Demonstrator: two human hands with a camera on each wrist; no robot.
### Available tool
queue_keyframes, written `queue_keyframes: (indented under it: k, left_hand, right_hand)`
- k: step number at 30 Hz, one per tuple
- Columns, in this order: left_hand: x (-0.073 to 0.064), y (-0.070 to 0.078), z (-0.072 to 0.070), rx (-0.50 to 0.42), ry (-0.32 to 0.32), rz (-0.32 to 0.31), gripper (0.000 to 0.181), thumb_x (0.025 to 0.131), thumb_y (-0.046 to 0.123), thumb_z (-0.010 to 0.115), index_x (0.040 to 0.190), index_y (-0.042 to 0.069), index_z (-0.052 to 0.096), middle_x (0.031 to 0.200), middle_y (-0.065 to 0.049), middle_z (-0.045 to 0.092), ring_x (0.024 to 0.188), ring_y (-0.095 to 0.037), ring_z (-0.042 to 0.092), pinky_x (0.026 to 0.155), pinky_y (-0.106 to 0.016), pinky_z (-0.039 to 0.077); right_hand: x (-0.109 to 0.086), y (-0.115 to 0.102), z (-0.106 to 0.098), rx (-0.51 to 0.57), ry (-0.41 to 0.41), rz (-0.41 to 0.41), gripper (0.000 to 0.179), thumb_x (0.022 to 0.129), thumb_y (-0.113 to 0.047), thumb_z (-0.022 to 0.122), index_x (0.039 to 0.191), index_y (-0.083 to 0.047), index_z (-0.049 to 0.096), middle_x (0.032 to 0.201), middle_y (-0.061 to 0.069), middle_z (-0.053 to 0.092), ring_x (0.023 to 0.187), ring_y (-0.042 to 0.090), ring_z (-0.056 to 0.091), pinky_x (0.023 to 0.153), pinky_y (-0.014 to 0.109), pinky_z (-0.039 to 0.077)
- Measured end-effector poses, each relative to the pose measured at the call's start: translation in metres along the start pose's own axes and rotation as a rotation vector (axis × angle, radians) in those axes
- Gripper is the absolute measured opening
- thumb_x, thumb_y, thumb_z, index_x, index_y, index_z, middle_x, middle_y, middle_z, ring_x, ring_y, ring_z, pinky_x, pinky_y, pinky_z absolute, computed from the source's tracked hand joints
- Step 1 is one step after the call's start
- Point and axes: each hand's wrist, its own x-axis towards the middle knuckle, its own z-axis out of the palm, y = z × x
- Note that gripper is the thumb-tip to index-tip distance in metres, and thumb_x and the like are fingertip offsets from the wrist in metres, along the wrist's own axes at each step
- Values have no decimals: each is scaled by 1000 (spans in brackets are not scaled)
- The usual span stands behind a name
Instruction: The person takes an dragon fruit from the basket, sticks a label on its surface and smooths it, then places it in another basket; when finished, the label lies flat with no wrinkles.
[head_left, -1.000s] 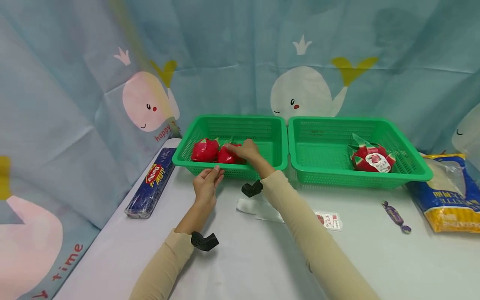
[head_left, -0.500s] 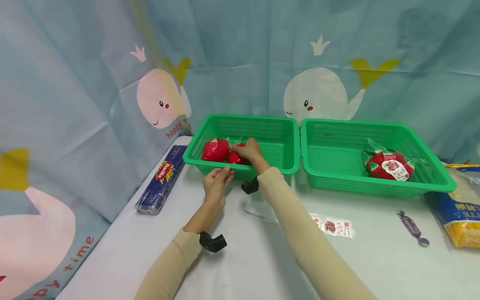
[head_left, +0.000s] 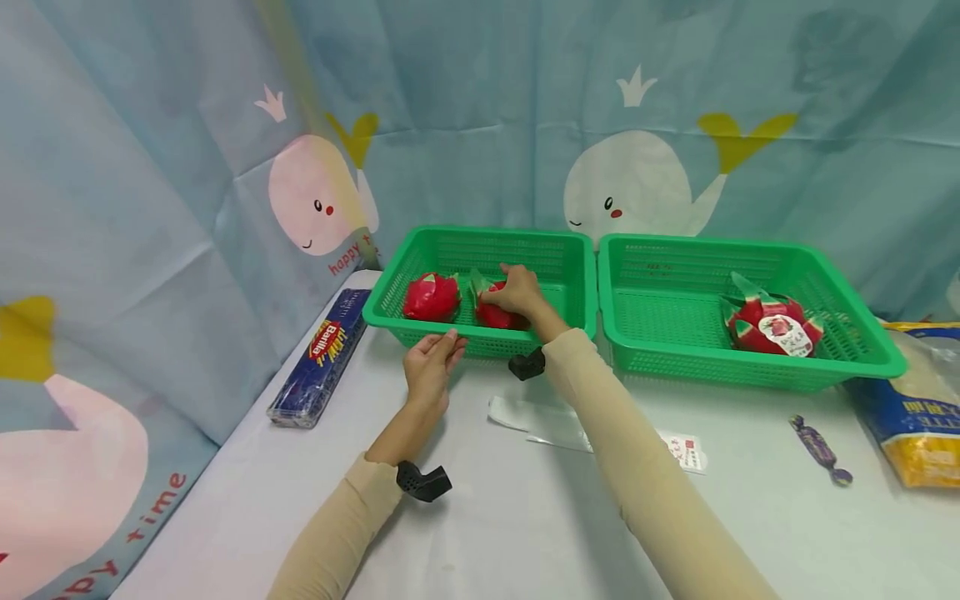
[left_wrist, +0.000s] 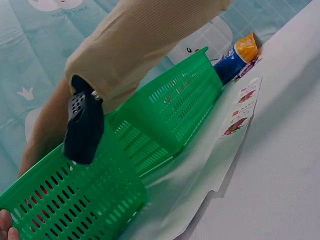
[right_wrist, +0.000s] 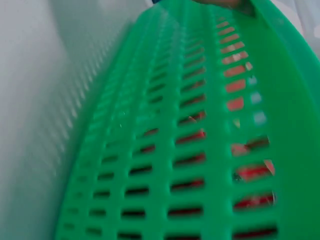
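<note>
In the head view my right hand (head_left: 522, 293) reaches into the left green basket (head_left: 482, 333) and grips a red dragon fruit (head_left: 491, 312) with green leaf tips. A second dragon fruit (head_left: 432, 297) lies to its left in the same basket, a gap between them. My left hand (head_left: 429, 367) holds the basket's front rim; its fingertips (left_wrist: 6, 223) show on the rim at the lower left of the left wrist view. The right wrist view is filled by the basket's slotted wall (right_wrist: 165, 125), with red showing through the slots.
A right green basket (head_left: 750, 367) holds a labelled dragon fruit (head_left: 776, 325). A blue spaghetti pack (head_left: 318, 358) lies at left. Sticker strips (head_left: 543, 421) lie in front, a purple wrapped candy (head_left: 820, 450) and a blue-yellow pasta bag (head_left: 926, 417) at right.
My right hand has moved right with the gripped dragon fruit, opening a gap from the other one. My left hand stays at the rim. The head view has shifted slightly.
</note>
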Motion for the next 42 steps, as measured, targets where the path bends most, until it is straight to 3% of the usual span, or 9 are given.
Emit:
queue_keyframes:
  k: [5, 9, 12, 16, 20, 26, 30, 35, 42]
  left_hand:
    - [-1, -1, -3, 10, 0, -21, 12, 85, 8, 65, 83, -1, 57, 69, -1, 69, 71, -12, 67, 75, -23, 56]
    - [0, 0, -3, -5, 4, -29, 11, 84, 8, 65, 83, -1, 58, 69, -1, 69, 69, -12, 68, 74, -23, 56]
    - [2, 1, -3, -21, 10, -30, 13, 84, 9, 66, 85, -2, 59, 69, -2, 69, 68, -11, 68, 72, -22, 56]
    - [2, 1, -2, -38, 12, -16, 13, 83, 8, 66, 85, -3, 60, 68, -3, 69, 67, -12, 68, 70, -22, 56]
    - [2, -1, -2, -34, 7, -12, 11, 84, 7, 66, 83, -1, 59, 68, -2, 69, 67, -12, 68, 71, -22, 56]
    - [2, -4, -5, -21, 13, -31, 11, 85, 7, 65, 83, -1, 58, 68, -1, 69, 67, -11, 67, 71, -22, 56]
    - [4, -4, -6, -23, 6, -31, 12, 85, 7, 65, 84, -3, 58, 68, -2, 69, 67, -11, 67, 72, -22, 56]
    - [4, -2, -5, -22, 8, -24, 9, 85, 5, 63, 77, 3, 61, 68, -2, 69, 68, -11, 68, 71, -22, 56]
    - [4, 0, -2, -44, -18, -27, 13, 86, 5, 62, 73, 7, 63, 69, -2, 70, 69, -12, 68, 74, -24, 56]
  right_hand:
    - [-5, 11, -16, 58, 27, 1, 72, 80, -29, 65, 141, -8, 34, 138, 12, 46, 84, 25, 59, 60, 25, 48]
    - [-10, 8, -39, 173, 17, -8, 69, 82, -28, 64, 142, -10, 34, 144, 6, 40, 107, 24, 57, 76, 31, 54]
    - [-15, 1, -60, 269, -7, -34, 69, 83, -25, 65, 142, -9, 32, 146, 5, 37, 123, 24, 48, 88, 38, 52]
    - [-30, -6, -88, 377, -47, -77, 68, 85, -19, 63, 143, -9, 30, 147, 3, 35, 125, 23, 46, 89, 40, 51]
    - [-58, -7, -112, 400, -79, -141, 67, 86, -18, 63, 144, -12, 31, 147, 0, 37, 121, 22, 49, 84, 37, 54]
    - [-125, 8, -133, 376, -168, -338, 67, 84, -13, 66, 142, -13, 34, 145, 6, 39, 121, 22, 48, 77, 33, 56]
    - [-173, 27, -131, 272, -212, -453, 68, 81, -12, 68, 141, -14, 37, 142, 6, 43, 112, 16, 51, 74, 29, 56]
    - [-226, 57, -106, 189, -252, -510, 69, 77, -15, 71, 139, -17, 41, 135, 9, 51, 98, 11, 55, 71, 26, 55]
    - [-263, 79, -69, 119, -385, -550, 69, 75, -18, 71, 138, -17, 43, 122, 1, 57, 93, 8, 55, 66, 21, 54]
